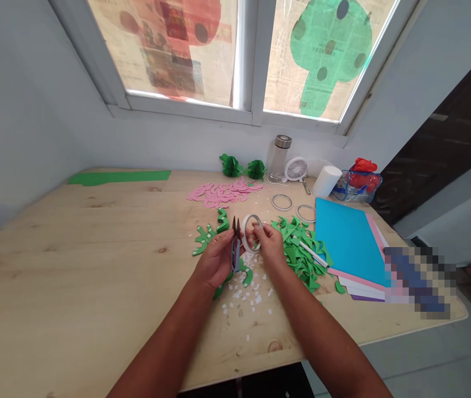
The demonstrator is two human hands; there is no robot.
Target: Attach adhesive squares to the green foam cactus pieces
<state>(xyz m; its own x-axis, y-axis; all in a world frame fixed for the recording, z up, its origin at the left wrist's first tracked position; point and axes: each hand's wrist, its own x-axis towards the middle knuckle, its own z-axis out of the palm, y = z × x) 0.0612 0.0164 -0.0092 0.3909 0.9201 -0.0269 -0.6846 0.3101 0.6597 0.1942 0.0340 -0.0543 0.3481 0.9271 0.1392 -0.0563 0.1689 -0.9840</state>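
Observation:
My left hand (214, 258) is closed around a pair of thread snips (235, 255), whose dark blades point up and stand slightly apart. In my right hand (272, 247) is a roll of white tape (245, 239), pinched at its right rim and held upright beside the snips. Just beyond my left hand lies a green paper cutout (204, 239) dotted with small pale squares. Another green cutout (246, 274) rests below the snips, partly hidden by the hand. Small white bits (241, 298) are scattered on the table between my forearms.
Green paper scraps (302, 260) with a white pen lie right of my hands, beside blue sheets (349, 240). Pink cutouts (223, 192), two more tape rolls (282, 202), a glass bottle (280, 157), a small fan (296, 168) and green folded paper shapes (231, 166) are farther back.

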